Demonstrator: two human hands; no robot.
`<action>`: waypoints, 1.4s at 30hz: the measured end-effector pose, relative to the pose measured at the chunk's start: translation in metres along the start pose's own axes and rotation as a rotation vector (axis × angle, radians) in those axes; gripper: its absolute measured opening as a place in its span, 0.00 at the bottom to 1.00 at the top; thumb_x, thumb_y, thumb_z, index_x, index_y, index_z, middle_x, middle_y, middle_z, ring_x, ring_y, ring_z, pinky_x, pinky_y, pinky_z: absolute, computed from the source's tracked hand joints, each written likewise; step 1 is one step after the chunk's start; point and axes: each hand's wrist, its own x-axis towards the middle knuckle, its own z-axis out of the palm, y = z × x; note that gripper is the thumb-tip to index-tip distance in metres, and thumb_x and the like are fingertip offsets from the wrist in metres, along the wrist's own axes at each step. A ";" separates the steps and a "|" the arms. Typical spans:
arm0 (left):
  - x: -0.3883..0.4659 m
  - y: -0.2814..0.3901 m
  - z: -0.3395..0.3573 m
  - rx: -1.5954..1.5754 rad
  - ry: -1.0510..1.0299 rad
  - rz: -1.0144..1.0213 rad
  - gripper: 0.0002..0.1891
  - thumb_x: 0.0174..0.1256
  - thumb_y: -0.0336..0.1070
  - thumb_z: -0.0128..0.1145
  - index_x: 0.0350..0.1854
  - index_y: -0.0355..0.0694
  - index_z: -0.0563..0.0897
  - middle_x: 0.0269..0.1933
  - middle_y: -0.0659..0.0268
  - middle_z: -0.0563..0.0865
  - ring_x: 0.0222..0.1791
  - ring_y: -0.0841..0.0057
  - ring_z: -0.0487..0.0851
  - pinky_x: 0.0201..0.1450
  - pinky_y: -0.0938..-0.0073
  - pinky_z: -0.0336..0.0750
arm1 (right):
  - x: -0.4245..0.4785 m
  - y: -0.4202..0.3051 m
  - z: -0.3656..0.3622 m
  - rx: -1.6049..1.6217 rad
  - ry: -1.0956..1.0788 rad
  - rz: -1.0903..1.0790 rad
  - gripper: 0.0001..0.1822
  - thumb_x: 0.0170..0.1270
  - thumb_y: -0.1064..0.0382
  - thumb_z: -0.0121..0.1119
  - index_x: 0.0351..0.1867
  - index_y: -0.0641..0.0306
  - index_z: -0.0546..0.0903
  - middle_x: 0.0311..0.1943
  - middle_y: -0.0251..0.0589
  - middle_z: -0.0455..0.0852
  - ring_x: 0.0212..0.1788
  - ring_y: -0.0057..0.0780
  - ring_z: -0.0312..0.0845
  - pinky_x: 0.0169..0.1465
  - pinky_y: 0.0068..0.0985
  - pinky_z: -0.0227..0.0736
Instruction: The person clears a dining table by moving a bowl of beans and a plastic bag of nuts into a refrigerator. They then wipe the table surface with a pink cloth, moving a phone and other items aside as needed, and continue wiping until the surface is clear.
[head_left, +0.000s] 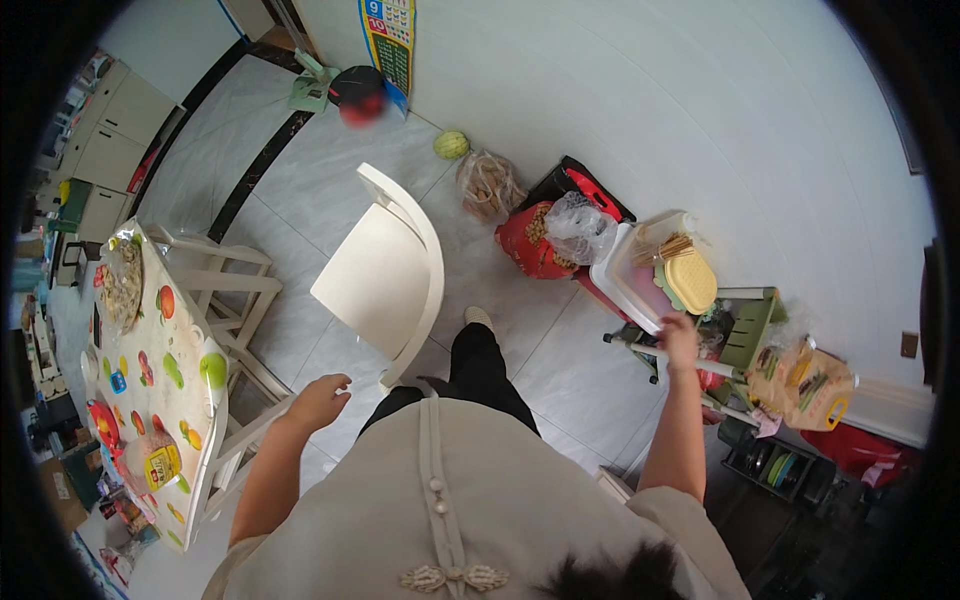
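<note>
My left hand (319, 405) hangs loosely curled between a white chair (379, 270) and the table, with nothing seen in it. My right hand (679, 343) is blurred, at the near edge of a clear plastic storage box (626, 274); whether it touches the box cannot be told. On the box sit a yellow lidded container (690, 281) and a bundle of thin wooden sticks (664, 250). Beside my right forearm stands a green-and-white rack (757, 330) with bagged items in it. A red bag of brown nuts or beans (536, 240) lies left of the box, a crumpled clear plastic bag (581, 227) on top.
A table with a fruit-print cover (154, 405) stands at left, with a bag of food (124, 289) and a labelled plastic jar (154, 461) on it. Along the wall are a striped melon (451, 145), a bagged brown bundle (489, 186) and a paper bag (802, 382).
</note>
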 end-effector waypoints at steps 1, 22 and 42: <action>0.007 0.004 0.014 -0.049 0.018 -0.052 0.14 0.62 0.36 0.55 0.48 0.37 0.79 0.44 0.54 0.84 0.43 0.60 0.83 0.48 0.67 0.76 | 0.004 0.006 0.011 -0.042 -0.163 0.102 0.13 0.55 0.72 0.51 0.43 0.61 0.79 0.32 0.37 0.83 0.27 0.23 0.78 0.27 0.23 0.71; -0.078 -0.016 0.143 -1.011 0.473 -0.633 0.13 0.62 0.33 0.52 0.47 0.33 0.79 0.38 0.58 0.85 0.33 0.74 0.85 0.38 0.74 0.78 | 0.036 -0.059 0.260 -0.675 -0.992 -0.140 0.15 0.56 0.69 0.50 0.45 0.63 0.77 0.34 0.39 0.82 0.30 0.29 0.80 0.32 0.27 0.75; -0.330 -0.222 0.268 -1.724 0.977 -1.122 0.13 0.61 0.30 0.51 0.48 0.38 0.77 0.41 0.59 0.85 0.34 0.71 0.84 0.35 0.71 0.76 | -0.194 -0.111 0.548 -0.308 -0.638 -0.354 0.25 0.50 0.75 0.51 0.54 0.67 0.70 0.44 0.44 0.79 0.39 0.33 0.77 0.35 0.27 0.73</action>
